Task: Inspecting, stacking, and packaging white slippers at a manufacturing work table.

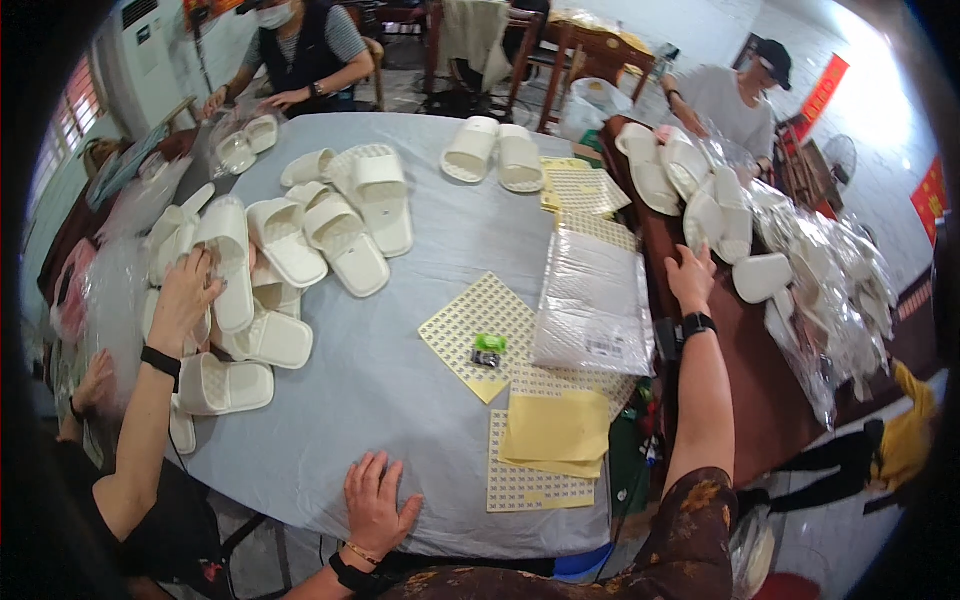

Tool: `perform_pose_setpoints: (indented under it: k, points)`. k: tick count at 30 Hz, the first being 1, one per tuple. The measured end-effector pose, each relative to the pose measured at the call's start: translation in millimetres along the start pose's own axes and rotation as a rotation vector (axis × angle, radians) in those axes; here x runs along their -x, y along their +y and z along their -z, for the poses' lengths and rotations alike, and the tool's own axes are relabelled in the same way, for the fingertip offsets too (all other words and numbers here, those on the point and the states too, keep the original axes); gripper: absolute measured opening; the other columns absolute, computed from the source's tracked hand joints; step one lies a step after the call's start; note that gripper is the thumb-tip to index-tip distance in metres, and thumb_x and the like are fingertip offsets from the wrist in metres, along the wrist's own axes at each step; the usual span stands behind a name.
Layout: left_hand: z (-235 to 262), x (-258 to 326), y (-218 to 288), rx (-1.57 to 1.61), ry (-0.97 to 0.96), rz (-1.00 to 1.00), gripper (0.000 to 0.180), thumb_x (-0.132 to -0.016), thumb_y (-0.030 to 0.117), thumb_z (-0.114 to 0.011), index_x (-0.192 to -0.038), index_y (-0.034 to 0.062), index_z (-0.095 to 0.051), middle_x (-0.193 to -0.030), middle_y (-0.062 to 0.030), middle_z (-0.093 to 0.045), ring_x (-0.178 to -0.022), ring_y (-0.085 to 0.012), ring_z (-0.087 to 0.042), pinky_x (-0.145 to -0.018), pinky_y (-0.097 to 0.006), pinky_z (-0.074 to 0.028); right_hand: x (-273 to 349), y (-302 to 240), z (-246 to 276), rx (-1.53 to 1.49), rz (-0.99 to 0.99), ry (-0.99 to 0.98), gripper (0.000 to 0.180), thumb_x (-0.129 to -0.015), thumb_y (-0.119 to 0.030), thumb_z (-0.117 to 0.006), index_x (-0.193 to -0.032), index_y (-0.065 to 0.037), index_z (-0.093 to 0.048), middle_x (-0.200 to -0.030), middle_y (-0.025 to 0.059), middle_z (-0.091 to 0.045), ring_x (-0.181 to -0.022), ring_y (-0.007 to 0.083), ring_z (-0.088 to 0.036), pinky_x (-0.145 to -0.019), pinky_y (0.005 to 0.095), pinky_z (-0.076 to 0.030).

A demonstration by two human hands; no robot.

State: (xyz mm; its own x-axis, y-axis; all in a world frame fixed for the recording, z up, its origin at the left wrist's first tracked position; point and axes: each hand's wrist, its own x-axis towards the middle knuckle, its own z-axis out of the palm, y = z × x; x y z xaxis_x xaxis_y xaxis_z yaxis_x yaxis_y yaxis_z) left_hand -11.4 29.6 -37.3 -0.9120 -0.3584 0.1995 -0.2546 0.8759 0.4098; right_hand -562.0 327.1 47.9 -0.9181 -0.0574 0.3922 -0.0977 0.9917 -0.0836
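My left hand lies flat on the grey cloth of the table near its front edge, fingers spread, holding nothing. My right arm stretches far to the right, over the brown table. There my right hand is open, its fingers extended at the near end of a white slipper. Whether the fingertips touch it, I cannot tell. Other white slippers lie just beyond. A loose white slipper rests to the right of the hand, beside slippers in clear plastic bags.
Sheets of small stickers, yellow paper and a silver bubble mailer lie mid-right. White slippers pile at left, where a co-worker's hand reaches in. A slipper pair stands at the back. Two people work across the tables.
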Motion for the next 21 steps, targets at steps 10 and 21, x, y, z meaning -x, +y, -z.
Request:
perform_pose_setpoints:
  k: [10,21]
  points:
    - [4,-4,1,0.047,-0.006,-0.008,0.055,-0.086,0.043,-0.068,-0.125,0.0047,-0.060,-0.134,-0.0162,-0.050,-0.130,-0.0358,-0.042,-0.111,-0.053,-0.029,-28,47,-15,-0.026,0.115,0.309,0.063,-0.090,-0.029,-0.065,-0.142,-0.001,-0.046,-0.139,0.0244,-0.052,-0.129,0.0416,-0.048,-0.106,0.0480,-0.041]
    - [3,-2,-1,0.080,0.094,-0.055,0.052,-0.086,0.038,-0.069,-0.126,0.0050,-0.060,-0.137,-0.0175,-0.050,-0.133,-0.0358,-0.042,-0.112,-0.052,-0.030,-9,72,137,-0.490,0.098,0.601,0.042,-0.085,0.002,-0.049,-0.127,0.001,-0.058,-0.114,0.0255,-0.067,-0.106,0.0406,-0.065,-0.093,0.0439,-0.048]
